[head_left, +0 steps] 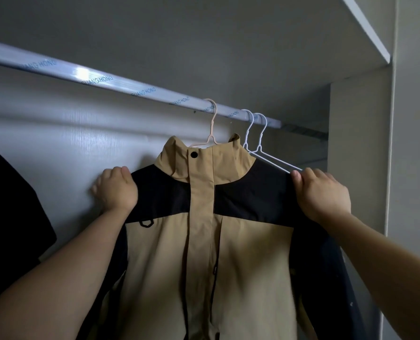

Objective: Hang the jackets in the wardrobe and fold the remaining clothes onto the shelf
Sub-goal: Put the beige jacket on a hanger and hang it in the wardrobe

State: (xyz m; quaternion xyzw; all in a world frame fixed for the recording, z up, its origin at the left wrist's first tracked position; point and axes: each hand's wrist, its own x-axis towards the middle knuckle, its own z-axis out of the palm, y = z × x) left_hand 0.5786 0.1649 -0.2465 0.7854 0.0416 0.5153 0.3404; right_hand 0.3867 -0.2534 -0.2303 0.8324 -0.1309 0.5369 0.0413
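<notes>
Left hand grips the jacket at its black left-of-frame shoulder: thumb on the front, fingers curled behind the fabric, partly blurred. Right hand pinches the other shoulder tip, thumb in front, remaining fingers hidden behind the cloth. Jacket is tan with a black yoke, zipped, collar up and one snap showing, and faces the camera. It hangs on a pale pink hanger whose hook sits over the rail, toward the rail's right end. Two white wire hangers hook on just right of it, their arms running down behind the jacket's shoulder to the right thumb. Rail is silvery with repeated printed lettering and slopes across the wardrobe from upper left to the right side panel. The long stretch of rail left of the pink hook is bare. Grey back panel lies behind, top board above. A dark garment hangs at the left frame edge, apart from the jacket. More dark cloth hangs behind the jacket's right sleeve, close to the side panel.
</notes>
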